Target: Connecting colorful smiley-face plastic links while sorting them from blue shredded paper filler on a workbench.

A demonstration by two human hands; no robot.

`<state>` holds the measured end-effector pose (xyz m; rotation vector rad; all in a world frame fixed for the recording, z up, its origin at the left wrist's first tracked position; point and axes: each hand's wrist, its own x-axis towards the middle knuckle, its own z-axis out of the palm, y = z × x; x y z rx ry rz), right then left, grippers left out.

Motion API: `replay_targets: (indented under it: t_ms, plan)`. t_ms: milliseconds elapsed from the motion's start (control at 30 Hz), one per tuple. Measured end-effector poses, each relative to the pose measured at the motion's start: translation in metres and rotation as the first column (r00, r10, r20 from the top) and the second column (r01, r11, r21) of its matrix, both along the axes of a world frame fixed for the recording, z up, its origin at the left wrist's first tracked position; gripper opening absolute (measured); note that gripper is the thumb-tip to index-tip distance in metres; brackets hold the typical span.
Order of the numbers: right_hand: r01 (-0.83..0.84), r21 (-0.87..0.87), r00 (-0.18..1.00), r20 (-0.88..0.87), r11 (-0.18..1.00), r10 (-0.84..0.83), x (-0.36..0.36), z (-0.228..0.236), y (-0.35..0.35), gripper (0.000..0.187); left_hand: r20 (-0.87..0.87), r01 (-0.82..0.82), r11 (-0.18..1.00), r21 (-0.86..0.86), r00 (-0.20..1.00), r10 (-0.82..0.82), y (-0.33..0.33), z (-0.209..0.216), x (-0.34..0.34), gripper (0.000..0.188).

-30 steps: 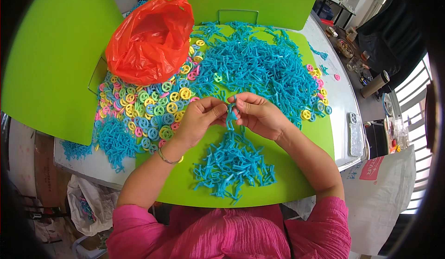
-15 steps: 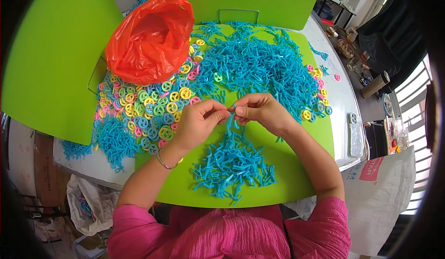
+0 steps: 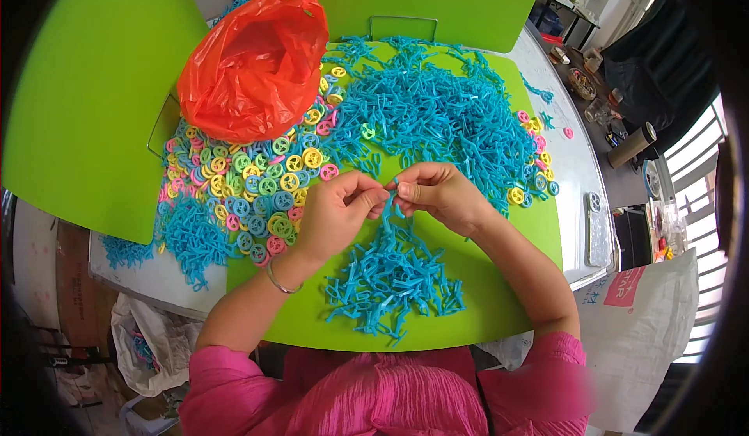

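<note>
Over the green board, my left hand and my right hand meet fingertip to fingertip. Both are pinched on small blue forked plastic pieces, a short string of which hangs down between them. Just how the pieces join is covered by my fingers. Below lies a small heap of the same blue pieces, and the string reaches its top. Beyond my hands spreads a much larger pile of blue pieces. Left of it are many small plastic wheels in pink, yellow, green and blue.
An open red plastic bag rests on the wheels at the far left. More wheels lie by the right edge. A phone in a clear case is on the white table. Tall green panels stand left and behind. White sacks flank the table.
My hands stay pinched together in nearly the same spot, shifted very slightly toward me. The heap and piles look the same.
</note>
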<state>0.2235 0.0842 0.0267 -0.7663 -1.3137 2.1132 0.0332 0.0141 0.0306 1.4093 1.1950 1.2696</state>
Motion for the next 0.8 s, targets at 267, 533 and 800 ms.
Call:
replay_targets:
  t_ms: [267, 533, 800]
  plan:
    - [-0.025, 0.076, 0.998, 0.060, 0.997, 0.020, 0.003, 0.004, 0.002, 0.016, 0.050, 0.007, 0.997, -0.071, 0.999, -0.004, -0.004, 0.008, 0.001, 0.009]
    - [0.038, -0.044, 0.994, -0.098, 0.998, -0.042, -0.006, 0.017, -0.005, 0.018, -0.074, -0.095, 0.985, 0.144, 0.992, 0.106, -0.012, 0.019, -0.002, 0.005]
    - [-0.017, 0.822, 0.739, 0.394, 0.569, -0.546, 0.044, 0.021, 0.031, 0.020, -0.177, -0.672, 0.694, 0.257, 0.674, 0.718, -0.100, 0.029, -0.147, 0.015]
